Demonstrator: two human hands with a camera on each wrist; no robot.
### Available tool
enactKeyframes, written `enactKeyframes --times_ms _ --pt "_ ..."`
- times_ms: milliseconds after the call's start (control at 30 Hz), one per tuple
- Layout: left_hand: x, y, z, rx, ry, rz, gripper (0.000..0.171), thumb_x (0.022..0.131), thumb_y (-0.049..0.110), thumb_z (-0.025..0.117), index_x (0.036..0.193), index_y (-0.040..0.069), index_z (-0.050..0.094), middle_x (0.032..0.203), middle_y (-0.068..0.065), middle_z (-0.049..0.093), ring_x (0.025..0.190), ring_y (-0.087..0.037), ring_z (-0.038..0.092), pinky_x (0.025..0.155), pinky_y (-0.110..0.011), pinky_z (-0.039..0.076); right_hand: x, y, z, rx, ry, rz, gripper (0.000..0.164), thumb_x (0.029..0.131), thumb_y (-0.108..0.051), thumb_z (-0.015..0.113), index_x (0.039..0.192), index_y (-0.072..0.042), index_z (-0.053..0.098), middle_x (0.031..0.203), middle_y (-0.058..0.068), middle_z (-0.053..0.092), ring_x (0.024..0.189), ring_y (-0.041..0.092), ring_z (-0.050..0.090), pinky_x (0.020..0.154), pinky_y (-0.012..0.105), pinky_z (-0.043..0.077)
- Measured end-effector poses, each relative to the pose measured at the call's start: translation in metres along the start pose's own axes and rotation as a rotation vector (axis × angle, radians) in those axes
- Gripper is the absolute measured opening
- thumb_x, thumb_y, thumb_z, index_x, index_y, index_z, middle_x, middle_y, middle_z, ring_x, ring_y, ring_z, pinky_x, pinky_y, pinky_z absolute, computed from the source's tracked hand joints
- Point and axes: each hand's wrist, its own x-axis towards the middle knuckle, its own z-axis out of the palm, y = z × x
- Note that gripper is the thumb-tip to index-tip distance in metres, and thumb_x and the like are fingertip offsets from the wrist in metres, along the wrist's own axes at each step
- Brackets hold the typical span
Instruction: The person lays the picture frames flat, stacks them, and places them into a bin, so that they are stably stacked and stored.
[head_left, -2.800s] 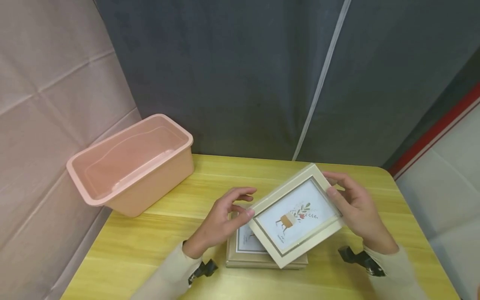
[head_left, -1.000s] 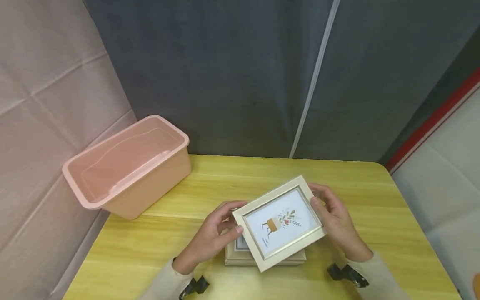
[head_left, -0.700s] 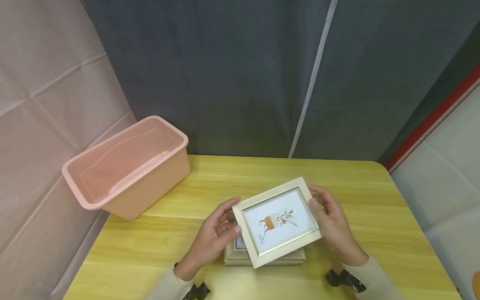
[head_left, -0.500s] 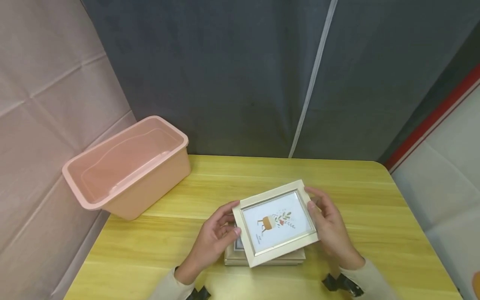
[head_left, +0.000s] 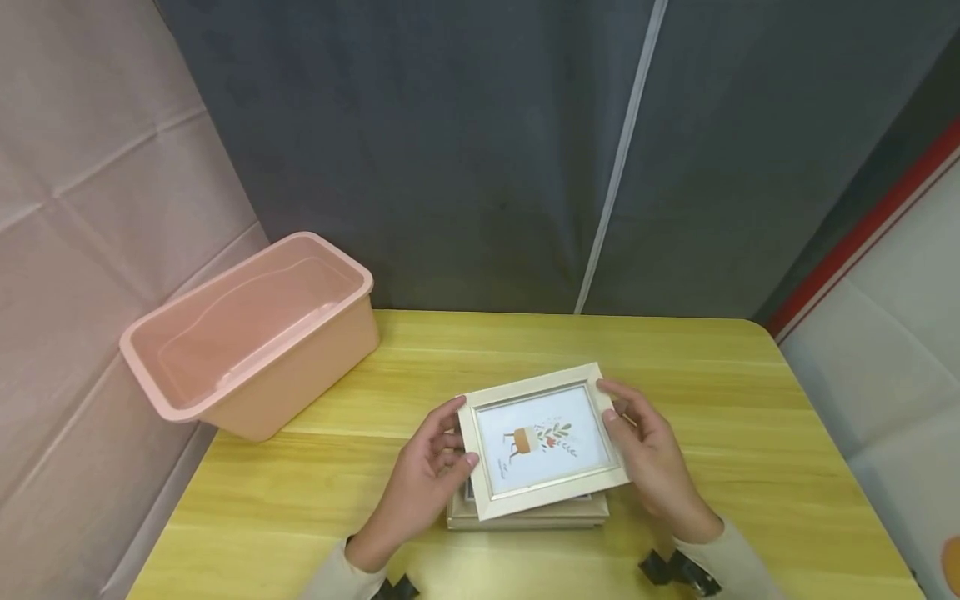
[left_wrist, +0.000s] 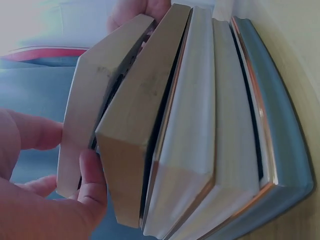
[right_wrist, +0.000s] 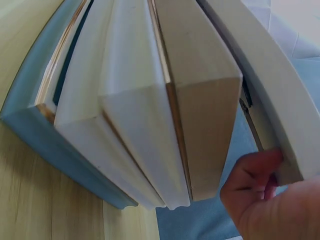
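A cream picture frame point(head_left: 543, 442), with a drawing of a potted plant, is held at a slant over a stack of frames point(head_left: 525, 521). Its left edge is pinched between the thumb and fingers of my left hand point(head_left: 420, 483). On its right edge, my right hand point(head_left: 652, 458) grips with thumb and fingers. The left wrist view shows a gap between the held frame point(left_wrist: 90, 100) and the stack, which has cream, tan and blue-grey frames point(left_wrist: 277, 105). In the right wrist view the held frame point(right_wrist: 285, 85) also stands apart from the tan frame point(right_wrist: 205, 100) topping the stack.
A pink plastic bin point(head_left: 292, 358) stands at the left of the wooden table point(head_left: 712, 367), with nothing seen inside it. Behind the table hangs a dark grey curtain point(head_left: 412, 167). Pale panels point(head_left: 97, 208) stand on the left side.
The held frame has come left and turned closer to square with the stack beneath. My left fingers, loosely near its corner at first, now hold its left edge; the right hand came along with it.
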Motion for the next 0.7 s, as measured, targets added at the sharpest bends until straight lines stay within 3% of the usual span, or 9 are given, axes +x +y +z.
enactKeyframes --times_ms 167,367,533,700 --pt "0.002 -0.001 -0.005 -0.024 0.049 -0.027 0.069 0.096 0.000 0.073 0.156 0.020 0.048 0.146 -0.015 0.057 0.114 -0.028 0.065 0.094 -0.027 0.061 -0.003 0.001 0.000 -0.071 -0.006 -0.021 0.039 0.110 -0.012 0.055 0.149 -0.015 0.058 0.110 0.016 0.057 0.082 0.011 0.058 0.066 0.025 0.057" --pt "0.001 -0.005 -0.011 -0.007 0.084 -0.034 0.062 0.097 0.002 0.072 0.153 0.018 0.052 0.149 -0.014 0.058 0.116 -0.027 0.067 0.095 -0.026 0.061 -0.007 0.001 -0.004 -0.127 -0.040 -0.080 0.037 0.108 -0.012 0.060 0.145 -0.015 0.063 0.103 0.012 0.059 0.062 0.008 0.045 0.052 0.026 0.044" --pt "0.001 -0.008 -0.014 0.004 0.102 -0.021 0.057 0.098 0.002 0.071 0.152 0.013 0.055 0.149 -0.015 0.060 0.116 -0.028 0.068 0.096 -0.025 0.060 -0.011 0.001 -0.007 -0.169 -0.082 -0.095 0.039 0.106 -0.014 0.064 0.145 -0.016 0.064 0.103 0.013 0.065 0.067 0.012 0.056 0.056 0.025 0.049" --pt "-0.001 -0.008 -0.015 0.015 0.102 -0.053 0.056 0.099 0.004 0.070 0.152 0.015 0.056 0.147 -0.012 0.062 0.117 -0.026 0.066 0.096 -0.024 0.060 -0.013 0.003 -0.010 -0.166 -0.144 -0.065 0.046 0.105 -0.012 0.066 0.151 -0.015 0.059 0.107 0.018 0.066 0.076 0.010 0.066 0.061 0.030 0.060"
